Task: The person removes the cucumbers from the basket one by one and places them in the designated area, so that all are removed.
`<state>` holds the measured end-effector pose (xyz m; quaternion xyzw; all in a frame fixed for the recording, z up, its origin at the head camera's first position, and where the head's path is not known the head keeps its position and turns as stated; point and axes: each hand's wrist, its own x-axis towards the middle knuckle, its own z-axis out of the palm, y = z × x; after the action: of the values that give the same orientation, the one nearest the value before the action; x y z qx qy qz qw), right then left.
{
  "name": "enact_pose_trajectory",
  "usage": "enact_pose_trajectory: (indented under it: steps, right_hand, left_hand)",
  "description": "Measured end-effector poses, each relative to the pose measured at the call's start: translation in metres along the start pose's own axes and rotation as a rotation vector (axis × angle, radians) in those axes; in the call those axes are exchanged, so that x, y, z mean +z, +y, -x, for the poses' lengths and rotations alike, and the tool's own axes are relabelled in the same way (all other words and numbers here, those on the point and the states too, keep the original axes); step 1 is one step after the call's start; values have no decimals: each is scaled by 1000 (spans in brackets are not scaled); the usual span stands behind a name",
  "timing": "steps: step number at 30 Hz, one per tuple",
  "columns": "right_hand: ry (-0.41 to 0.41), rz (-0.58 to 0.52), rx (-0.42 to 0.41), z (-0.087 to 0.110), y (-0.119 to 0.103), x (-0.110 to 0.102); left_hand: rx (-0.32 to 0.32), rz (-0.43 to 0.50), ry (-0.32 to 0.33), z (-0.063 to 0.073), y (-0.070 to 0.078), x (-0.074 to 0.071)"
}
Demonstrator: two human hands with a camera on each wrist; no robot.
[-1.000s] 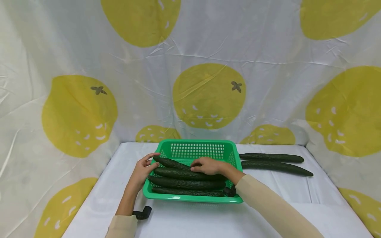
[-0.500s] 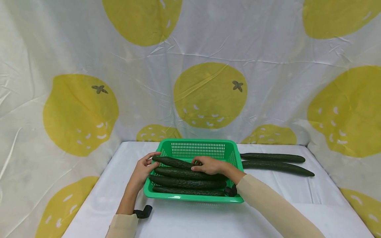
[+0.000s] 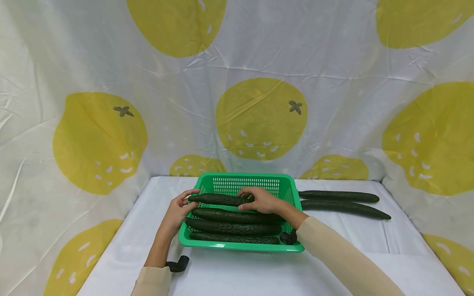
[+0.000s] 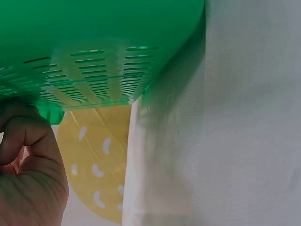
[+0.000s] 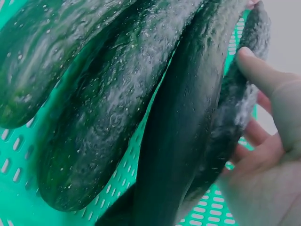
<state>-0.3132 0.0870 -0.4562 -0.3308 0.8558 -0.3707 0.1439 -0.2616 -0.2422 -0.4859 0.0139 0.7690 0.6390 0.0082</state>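
Note:
Inside a green plastic basket [image 3: 240,246], several dark green cucumbers lie lengthwise, among them a middle cucumber [image 3: 233,227] and a front one [image 3: 237,238]. My right hand [image 3: 261,200] grips the rearmost cucumber [image 3: 218,200], thumb on the near side and fingers on the far side. In the right wrist view the right hand [image 5: 268,136] curls round that cucumber [image 5: 256,33], beside the others. My left hand [image 3: 178,211] holds the basket's left rim, with the cucumber's tip lying between its thumb and index finger. The left wrist view shows curled fingers [image 4: 23,136] at the rim.
Two more cucumbers, a rear one [image 3: 340,196] and a curved one [image 3: 346,207], lie on the white tabletop [image 3: 237,275] right of the basket. Behind hangs a cloth [image 3: 259,119] printed with yellow lemons. Black wrist-worn devices [image 3: 178,264] show at both wrists.
The rearmost cucumber's right part has been raised and swung toward the back, with my right hand moving along. The left hand and basket have stayed nearly still.

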Motion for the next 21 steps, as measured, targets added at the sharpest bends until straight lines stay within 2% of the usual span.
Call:
enact_pose_trajectory:
  steps: [5,12,21]
  right_hand:
    - [68,-9,-18,4,-4,-3]
    - [156,-9,-45,6,-9,-8]
    - [181,-9,-66,10,-24,-21]
  left_hand:
    - [18,-19,3,2,0,1]
    - [19,61,-33,1,-2,0]
    - [35,-13,-17,0,-1,-1]
